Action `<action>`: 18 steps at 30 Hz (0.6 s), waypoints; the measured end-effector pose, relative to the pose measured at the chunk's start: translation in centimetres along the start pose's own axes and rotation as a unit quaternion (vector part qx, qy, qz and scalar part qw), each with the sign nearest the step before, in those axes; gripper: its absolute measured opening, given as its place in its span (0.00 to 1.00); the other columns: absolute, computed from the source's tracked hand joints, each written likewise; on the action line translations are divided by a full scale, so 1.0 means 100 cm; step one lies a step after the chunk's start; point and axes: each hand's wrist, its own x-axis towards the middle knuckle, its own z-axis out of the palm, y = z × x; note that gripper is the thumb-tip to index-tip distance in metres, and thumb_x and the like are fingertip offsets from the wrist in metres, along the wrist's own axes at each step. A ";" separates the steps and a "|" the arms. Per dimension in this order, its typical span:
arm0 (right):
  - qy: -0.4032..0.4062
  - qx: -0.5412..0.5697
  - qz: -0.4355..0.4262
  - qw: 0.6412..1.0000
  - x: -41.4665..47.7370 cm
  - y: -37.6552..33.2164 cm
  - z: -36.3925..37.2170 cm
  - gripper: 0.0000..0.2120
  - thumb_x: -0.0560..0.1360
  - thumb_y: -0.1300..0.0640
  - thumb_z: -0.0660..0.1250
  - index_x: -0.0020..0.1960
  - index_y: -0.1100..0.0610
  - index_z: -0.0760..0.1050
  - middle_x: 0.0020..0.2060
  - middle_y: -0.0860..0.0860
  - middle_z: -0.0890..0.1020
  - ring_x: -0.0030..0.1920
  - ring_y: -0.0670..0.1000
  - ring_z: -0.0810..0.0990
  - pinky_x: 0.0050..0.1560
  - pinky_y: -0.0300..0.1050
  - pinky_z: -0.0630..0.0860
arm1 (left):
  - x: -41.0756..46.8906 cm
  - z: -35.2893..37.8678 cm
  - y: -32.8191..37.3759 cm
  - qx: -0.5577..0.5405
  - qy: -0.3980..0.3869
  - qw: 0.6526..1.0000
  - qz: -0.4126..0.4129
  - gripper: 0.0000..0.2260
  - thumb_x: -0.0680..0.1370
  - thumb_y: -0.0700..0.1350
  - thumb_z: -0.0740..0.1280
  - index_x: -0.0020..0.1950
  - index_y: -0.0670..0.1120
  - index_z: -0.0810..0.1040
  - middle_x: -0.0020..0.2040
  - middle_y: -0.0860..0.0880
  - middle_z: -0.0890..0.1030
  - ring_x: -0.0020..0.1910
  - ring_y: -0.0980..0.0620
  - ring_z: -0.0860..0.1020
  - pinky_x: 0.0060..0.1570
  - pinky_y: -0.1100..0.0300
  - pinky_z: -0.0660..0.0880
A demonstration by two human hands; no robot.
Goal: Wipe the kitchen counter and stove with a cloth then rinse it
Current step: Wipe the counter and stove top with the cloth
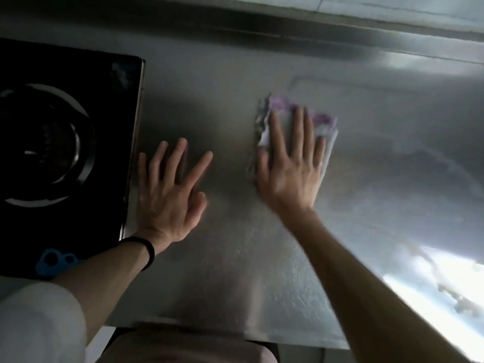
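Nearest the camera, at the bottom edge, a pale sleeve (39, 320) covers the left upper arm, and both bare forearms reach away over a brushed steel surface (235, 271).

On the left wrist sits a dark band (146, 251). Just past it, the left hand (167, 195) lies palm down with its fingers spread apart, holding nothing; whether the palm presses on the surface or hovers just above it cannot be told. It is just beside the right edge of the black stove (78, 142), which fills the left side of the view. A round burner (49, 145) with a metal ring shows on the stove top, and a small blue shape (56, 260) lies at the stove's near edge, partly hidden by the left forearm.

To the right, further from the camera, the right hand (290, 166) is flat and open, fingers spread, pressing down on the cloth (267, 127). This cloth is white with a purple border along its far edge, and it lies bunched on the surface under the palm and fingers, well apart from the stove. Hand and cloth are blurred.

Bright glare washes over the near right part of the surface. Along the far side runs a raised steel ledge (288, 35).
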 end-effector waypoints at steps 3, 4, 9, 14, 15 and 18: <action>-0.045 0.011 -0.016 0.999 -0.112 -0.013 0.016 0.31 0.84 0.40 0.53 0.85 0.43 0.51 0.85 0.54 0.50 0.85 0.55 0.46 0.82 0.62 0.48 | -0.001 -0.008 0.003 -0.010 -0.005 1.000 -0.003 0.34 0.76 0.55 0.60 0.84 0.59 0.61 0.85 0.44 0.57 0.81 0.33 0.58 0.78 0.30 0.52; -0.059 0.006 -0.021 0.998 -0.144 -0.014 0.021 0.31 0.84 0.40 0.54 0.85 0.43 0.50 0.85 0.53 0.49 0.85 0.55 0.46 0.82 0.62 0.48 | -0.002 -0.010 0.003 -0.004 -0.008 1.000 -0.003 0.34 0.76 0.55 0.60 0.84 0.59 0.61 0.85 0.44 0.57 0.81 0.33 0.58 0.78 0.30 0.52; -0.086 -0.001 -0.070 0.994 -0.189 0.003 0.021 0.32 0.83 0.39 0.55 0.84 0.41 0.50 0.85 0.51 0.50 0.85 0.53 0.48 0.82 0.58 0.44 | -0.004 -0.017 0.005 0.004 -0.035 0.999 -0.006 0.35 0.76 0.56 0.59 0.85 0.60 0.58 0.86 0.44 0.54 0.82 0.34 0.56 0.79 0.31 0.52; -0.060 -0.026 -0.012 0.998 -0.193 0.107 -0.006 0.31 0.82 0.39 0.52 0.84 0.43 0.53 0.85 0.53 0.50 0.85 0.55 0.49 0.82 0.64 0.50 | -0.004 -0.015 0.004 -0.003 -0.029 1.000 -0.004 0.34 0.77 0.56 0.58 0.85 0.60 0.57 0.86 0.44 0.54 0.82 0.33 0.56 0.79 0.31 0.51; -0.056 -0.036 0.025 0.997 -0.197 0.137 -0.015 0.31 0.83 0.38 0.50 0.84 0.44 0.54 0.85 0.53 0.49 0.85 0.56 0.48 0.81 0.66 0.50 | -0.004 -0.013 0.003 -0.001 -0.025 1.000 -0.002 0.34 0.77 0.56 0.57 0.85 0.60 0.57 0.86 0.43 0.54 0.82 0.33 0.56 0.79 0.31 0.52; -0.047 -0.032 0.128 0.990 -0.210 0.201 -0.039 0.32 0.83 0.36 0.46 0.84 0.47 0.55 0.85 0.54 0.48 0.84 0.57 0.48 0.80 0.69 0.51 | -0.005 -0.008 -0.001 0.013 -0.018 1.000 0.009 0.34 0.78 0.56 0.57 0.85 0.61 0.55 0.85 0.43 0.55 0.82 0.33 0.57 0.78 0.30 0.53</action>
